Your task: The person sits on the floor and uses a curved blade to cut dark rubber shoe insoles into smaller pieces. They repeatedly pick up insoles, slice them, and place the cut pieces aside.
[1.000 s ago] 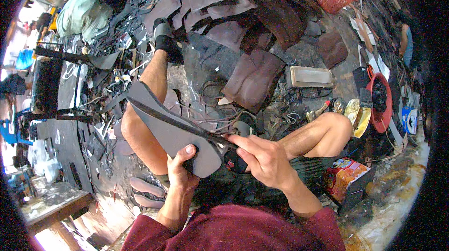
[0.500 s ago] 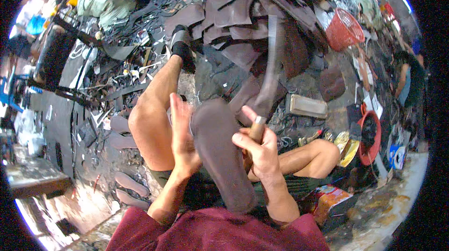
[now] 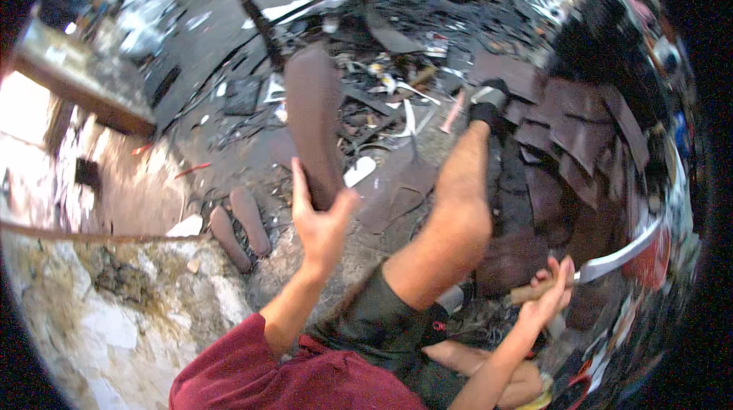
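A dark brown shoe sole (image 3: 313, 116) points away from me on the left, its lower end between the thumb and fingers of my left hand (image 3: 322, 230). My right hand (image 3: 546, 295), far to the right, is closed around the wooden handle of a knife. The long curved knife blade (image 3: 622, 254) reaches out to the right, away from the sole. Two more brown soles (image 3: 250, 221) lie side by side on the floor, left of my left forearm. My bent left leg (image 3: 450, 242) comes between my two hands.
Brown sheet pieces (image 3: 569, 131) are heaped at the right, with a red basket (image 3: 649, 261) beside the blade. Dark scraps (image 3: 489, 24) litter the floor ahead. A low wooden bench (image 3: 84, 74) stands at the far left, and a stained ledge (image 3: 145, 295) runs along the near left.
My view has swung left. The sole, in front of my chest before, is now held out over the floor at the left. My right hand and the knife are farther from it.
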Demonstrator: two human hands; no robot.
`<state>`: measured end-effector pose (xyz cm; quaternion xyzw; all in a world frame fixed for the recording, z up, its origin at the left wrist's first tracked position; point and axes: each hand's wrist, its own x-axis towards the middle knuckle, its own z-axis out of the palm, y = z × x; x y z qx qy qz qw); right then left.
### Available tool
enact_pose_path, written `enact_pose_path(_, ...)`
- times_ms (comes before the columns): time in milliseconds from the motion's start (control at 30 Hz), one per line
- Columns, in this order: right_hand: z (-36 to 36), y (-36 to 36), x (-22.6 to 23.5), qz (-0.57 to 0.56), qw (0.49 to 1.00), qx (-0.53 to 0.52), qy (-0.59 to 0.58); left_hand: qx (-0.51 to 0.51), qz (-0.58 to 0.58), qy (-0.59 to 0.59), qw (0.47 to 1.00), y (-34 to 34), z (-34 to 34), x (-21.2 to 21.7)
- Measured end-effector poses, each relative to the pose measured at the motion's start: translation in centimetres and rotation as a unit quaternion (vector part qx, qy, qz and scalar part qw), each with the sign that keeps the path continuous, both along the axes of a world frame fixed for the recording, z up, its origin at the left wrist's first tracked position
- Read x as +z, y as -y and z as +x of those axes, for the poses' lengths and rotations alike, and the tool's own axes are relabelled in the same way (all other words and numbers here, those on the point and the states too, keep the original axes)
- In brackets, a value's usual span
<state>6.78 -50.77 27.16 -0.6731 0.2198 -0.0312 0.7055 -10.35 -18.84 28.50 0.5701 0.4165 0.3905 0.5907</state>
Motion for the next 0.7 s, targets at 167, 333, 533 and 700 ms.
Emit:
enact_pose_path(167,2.2,6.7,-14.0,-0.067,0.995,-0.047,-0.061,0.37,0.04,-0.296,0.879,-15.3,-2.8,-23.7)
enact_pose_path(333,1.3,10.5,-23.7,-0.358,0.924,-0.092,-0.093,0.251,0.017,-0.399,0.882,-15.4,-0.9,-30.8)
enact_pose_path(533,0.4,8.0,-23.3,-0.503,0.847,0.009,-0.169,0.117,0.188,-0.188,0.957,-4.7,-0.2,-22.4)
enact_pose_path(700,-2.6,3.2,-9.2,-0.132,0.985,-0.107,-0.029,-0.124,0.189,0.022,0.974,3.9,-2.8,-2.9)
